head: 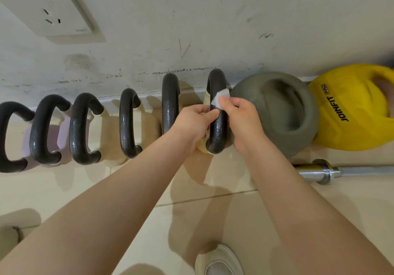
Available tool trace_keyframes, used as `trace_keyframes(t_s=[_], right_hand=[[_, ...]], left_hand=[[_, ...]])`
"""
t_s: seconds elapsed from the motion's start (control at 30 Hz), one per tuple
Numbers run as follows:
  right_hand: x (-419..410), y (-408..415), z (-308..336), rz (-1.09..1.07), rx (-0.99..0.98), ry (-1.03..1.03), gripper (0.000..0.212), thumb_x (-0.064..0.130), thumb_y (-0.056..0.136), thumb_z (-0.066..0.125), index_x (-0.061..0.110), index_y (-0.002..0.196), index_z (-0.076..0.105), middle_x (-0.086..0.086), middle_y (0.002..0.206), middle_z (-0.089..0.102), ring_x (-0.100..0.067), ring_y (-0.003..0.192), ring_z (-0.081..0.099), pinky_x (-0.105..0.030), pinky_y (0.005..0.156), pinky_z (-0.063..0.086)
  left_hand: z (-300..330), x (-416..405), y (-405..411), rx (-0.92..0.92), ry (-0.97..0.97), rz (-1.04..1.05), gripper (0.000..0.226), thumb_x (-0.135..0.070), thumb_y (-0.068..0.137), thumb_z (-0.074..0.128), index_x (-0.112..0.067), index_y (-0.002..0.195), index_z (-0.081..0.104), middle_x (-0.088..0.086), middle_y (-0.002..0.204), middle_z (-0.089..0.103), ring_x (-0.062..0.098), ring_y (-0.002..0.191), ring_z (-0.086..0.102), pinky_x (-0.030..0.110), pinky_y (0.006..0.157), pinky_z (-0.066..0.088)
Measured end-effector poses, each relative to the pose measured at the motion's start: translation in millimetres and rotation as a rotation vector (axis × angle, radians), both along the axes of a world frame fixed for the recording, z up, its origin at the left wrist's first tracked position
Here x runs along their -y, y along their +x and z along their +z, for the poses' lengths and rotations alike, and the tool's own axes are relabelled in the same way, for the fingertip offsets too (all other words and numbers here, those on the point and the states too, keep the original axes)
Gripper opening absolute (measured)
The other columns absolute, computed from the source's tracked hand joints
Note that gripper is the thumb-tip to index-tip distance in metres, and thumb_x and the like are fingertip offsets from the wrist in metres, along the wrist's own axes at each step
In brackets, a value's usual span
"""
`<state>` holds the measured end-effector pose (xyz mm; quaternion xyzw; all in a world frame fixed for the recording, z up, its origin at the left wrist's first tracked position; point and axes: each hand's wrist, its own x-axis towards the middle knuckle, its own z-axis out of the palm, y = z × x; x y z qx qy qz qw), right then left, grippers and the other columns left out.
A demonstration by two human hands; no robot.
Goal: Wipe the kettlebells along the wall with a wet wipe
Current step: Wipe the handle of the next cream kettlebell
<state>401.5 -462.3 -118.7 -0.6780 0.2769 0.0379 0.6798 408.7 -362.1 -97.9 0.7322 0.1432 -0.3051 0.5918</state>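
Our left hand (pixel 197 118) pinches the stiff, likely heavy kettlebell's handle (pixel 217 125) at nine o'clock while our right hand (pixel 236 112) pinches the limp wipe (pixel 220 98) against it.

Kettlebell handles (pixel 217 112): glossy black, pebbled texture. Bodies: lilac (pixel 64 129) at left, cream (pixel 108 134) mid-row. Soft kettlebell (pixel 283 112): matte grey-green. Next unit (pixel 349 112): yellow w/ black "JOINFIT PRO" lettering. Wet wipe (pixel 220 96): white. Wall (pixel 191 29): off-white, dark scuff marks. Floor (pixel 213 210): beige tile. Barbell (pixel 341 171): chrome. Shoe (pixel 219 262): white.
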Motion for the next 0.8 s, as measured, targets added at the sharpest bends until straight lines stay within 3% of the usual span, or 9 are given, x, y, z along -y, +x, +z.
trace_keyframes(t_s=[0.07,0.13,0.27,0.37,0.47,0.57,0.67,0.7,0.8], right_hand=[[0.5,9.9,0.3,-0.019,-0.029,0.093,0.020,0.025,0.093,0.053,0.011,0.102,0.064,-0.010,0.094,0.069,-0.024,0.086,0.067,-0.037,0.077,0.057],[-0.5,3.2,-4.0,0.021,-0.001,0.073,0.018,0.028,0.094,0.051,0.018,0.094,0.066,-0.006,0.091,0.070,-0.021,0.084,0.067,-0.038,0.078,0.056],[-9.8,-53.0,-23.0,0.070,0.093,-0.092,0.021,0.028,0.096,0.046,0.017,0.100,0.063,0.007,0.089,0.065,-0.003,0.083,0.059,-0.019,0.074,0.045],[-20.4,-78.9,-38.8,0.082,0.146,-0.270,0.024,0.023,0.097,0.044,0.022,0.119,0.053,0.020,0.099,0.058,0.009,0.086,0.051,-0.004,0.075,0.037],[-27.8,-93.7,-61.3,0.170,0.143,-0.611,0.049,0.029,0.096,0.044,0.010,0.140,0.035,0.003,0.124,0.055,-0.010,0.110,0.051,-0.015,0.092,0.035],[-30.0,-96.5,-82.8,0.191,0.080,-0.677,0.055,0.035,0.093,0.041,0.012,0.142,0.032,-0.008,0.135,0.052,-0.025,0.122,0.048,-0.038,0.103,0.040],[-35.0,-90.2,-79.7,0.149,0.111,-0.546,0.053,0.020,0.094,0.047,0.019,0.144,0.029,-0.005,0.130,0.055,-0.020,0.117,0.052,-0.036,0.097,0.044],[-34.2,-89.4,-76.2,0.140,0.144,-0.505,0.054,0.018,0.095,0.046,0.021,0.145,0.025,-0.004,0.131,0.054,-0.017,0.116,0.053,-0.030,0.095,0.044],[-30.3,-82.4,-66.1,0.207,0.212,-0.559,0.065,0.018,0.096,0.043,0.033,0.144,0.001,-0.013,0.140,0.045,-0.021,0.117,0.052,-0.022,0.088,0.042]], left_hand=[[-1.6,0.5,0.5,-0.003,0.001,0.000,0.016,-0.024,0.092,0.055,-0.020,0.105,0.063,-0.004,0.085,0.063,0.012,0.079,0.058,0.025,0.071,0.048],[-2.7,0.0,-0.2,-0.004,-0.008,0.003,0.017,-0.025,0.092,0.055,-0.020,0.106,0.063,-0.006,0.080,0.062,0.007,0.070,0.057,0.020,0.065,0.047],[-6.1,-0.2,-1.5,0.039,-0.002,0.026,0.011,-0.026,0.091,0.057,-0.022,0.095,0.066,-0.001,0.087,0.069,0.015,0.082,0.065,0.021,0.073,0.053],[-6.7,1.8,-6.0,0.047,-0.007,0.040,0.016,-0.026,0.093,0.053,-0.021,0.099,0.067,-0.004,0.079,0.067,0.006,0.068,0.062,0.016,0.057,0.050],[-5.2,4.8,-10.4,0.021,-0.030,0.059,0.016,-0.023,0.096,0.048,-0.022,0.100,0.063,-0.006,0.076,0.064,0.002,0.061,0.058,0.010,0.045,0.045],[-4.1,6.0,-13.0,0.002,-0.005,0.040,0.026,-0.022,0.096,0.046,-0.022,0.117,0.061,0.000,0.092,0.068,0.011,0.079,0.063,0.022,0.065,0.051],[-3.9,4.2,-15.0,0.015,0.030,0.026,0.031,-0.021,0.095,0.048,-0.023,0.124,0.058,0.005,0.104,0.070,0.019,0.093,0.066,0.034,0.085,0.054],[-4.2,3.6,-15.1,0.013,0.018,0.029,0.030,-0.020,0.095,0.048,-0.022,0.123,0.059,0.005,0.102,0.070,0.018,0.089,0.067,0.028,0.079,0.055],[-1.4,3.0,-14.8,-0.004,-0.016,0.055,0.025,-0.018,0.095,0.048,-0.021,0.118,0.059,0.001,0.088,0.069,0.008,0.065,0.063,0.012,0.042,0.047]])
